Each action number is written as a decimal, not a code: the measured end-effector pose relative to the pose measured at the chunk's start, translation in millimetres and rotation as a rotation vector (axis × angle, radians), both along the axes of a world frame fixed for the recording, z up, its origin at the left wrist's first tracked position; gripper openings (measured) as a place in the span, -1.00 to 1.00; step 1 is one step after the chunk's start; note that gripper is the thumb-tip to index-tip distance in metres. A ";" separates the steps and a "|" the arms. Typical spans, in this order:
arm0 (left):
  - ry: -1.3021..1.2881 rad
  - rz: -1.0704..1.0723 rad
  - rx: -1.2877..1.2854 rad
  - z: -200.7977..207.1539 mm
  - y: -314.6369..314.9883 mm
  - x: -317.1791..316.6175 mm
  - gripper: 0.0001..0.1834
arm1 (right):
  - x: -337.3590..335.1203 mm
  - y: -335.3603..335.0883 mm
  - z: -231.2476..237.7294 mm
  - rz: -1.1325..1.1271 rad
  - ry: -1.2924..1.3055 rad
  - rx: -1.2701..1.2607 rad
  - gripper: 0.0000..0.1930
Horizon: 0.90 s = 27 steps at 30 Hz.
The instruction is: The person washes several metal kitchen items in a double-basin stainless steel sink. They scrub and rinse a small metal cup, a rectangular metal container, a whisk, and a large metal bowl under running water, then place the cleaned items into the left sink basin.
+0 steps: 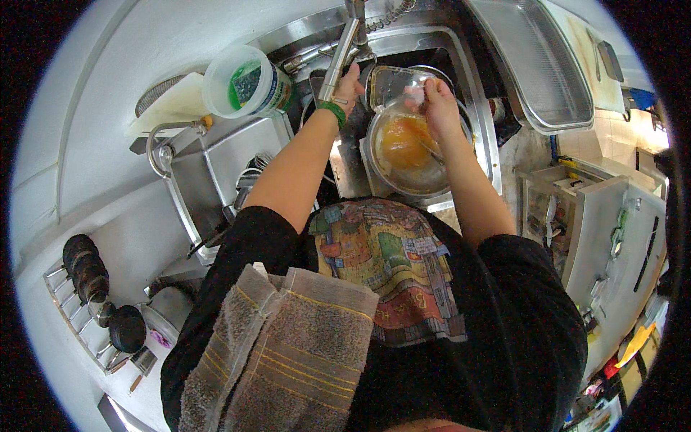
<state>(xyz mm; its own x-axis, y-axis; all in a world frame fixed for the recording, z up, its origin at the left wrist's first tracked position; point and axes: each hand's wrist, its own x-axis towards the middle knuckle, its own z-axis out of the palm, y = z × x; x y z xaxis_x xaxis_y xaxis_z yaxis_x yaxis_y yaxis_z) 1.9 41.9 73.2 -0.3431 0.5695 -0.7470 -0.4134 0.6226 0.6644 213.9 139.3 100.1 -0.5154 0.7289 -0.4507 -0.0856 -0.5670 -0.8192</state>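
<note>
My left hand [348, 91], with a green band [332, 113] on its wrist, is beside the metal faucet spout [338, 61] over the sink. Its visible fingers point away from me, and the spout hides part of the hand. My right hand [440, 104] is closed on the edge of a clear plastic container [389, 85], tilted above a large round bowl [374, 155]. Orange-brown stuff [407, 142] shows in the bowl, partly behind my right hand and wrist.
A translucent tub [219, 86] with a green scouring pad stands left of the faucet. A perforated metal tray [536, 61] lies at the right of the sink [491, 137]. A rack with several ladles [86, 266] is at far left; a grey towel [302, 345] hangs over me.
</note>
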 end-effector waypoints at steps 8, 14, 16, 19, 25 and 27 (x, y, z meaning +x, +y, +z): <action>0.065 -0.210 0.189 -6.7 -19.8 -0.7 -0.59 | -18.8 -19.6 -37.0 0.205 -0.180 -0.011 -0.73; 0.746 -0.114 0.117 34.5 -114.3 -28.1 -0.66 | -23.2 -41.1 -68.6 0.520 -0.512 0.752 -0.68; 0.656 -0.046 0.086 51.8 -165.6 -36.8 -0.73 | -4.5 -44.6 -72.5 0.710 -0.802 0.791 -0.66; 0.370 0.275 0.125 67.0 -255.3 -37.1 -0.78 | 34.2 -52.9 -68.9 0.885 -1.138 0.920 -0.53; 0.321 0.742 -0.073 21.0 -432.2 -37.5 -0.86 | 71.0 -72.5 -62.0 0.813 -1.440 0.816 -0.23; 0.303 0.798 -0.095 -15.3 -476.6 -42.2 -0.78 | 71.0 -71.3 -75.2 0.765 -1.424 0.805 -0.18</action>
<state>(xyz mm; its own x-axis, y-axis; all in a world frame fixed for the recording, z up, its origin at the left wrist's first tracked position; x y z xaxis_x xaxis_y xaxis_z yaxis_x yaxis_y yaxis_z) -40.3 -434.7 57.9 -0.8065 0.0121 -0.5911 -0.5649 0.2793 0.7765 284.9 68.0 24.9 -0.3816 0.7810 -0.4944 0.9158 0.3919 -0.0879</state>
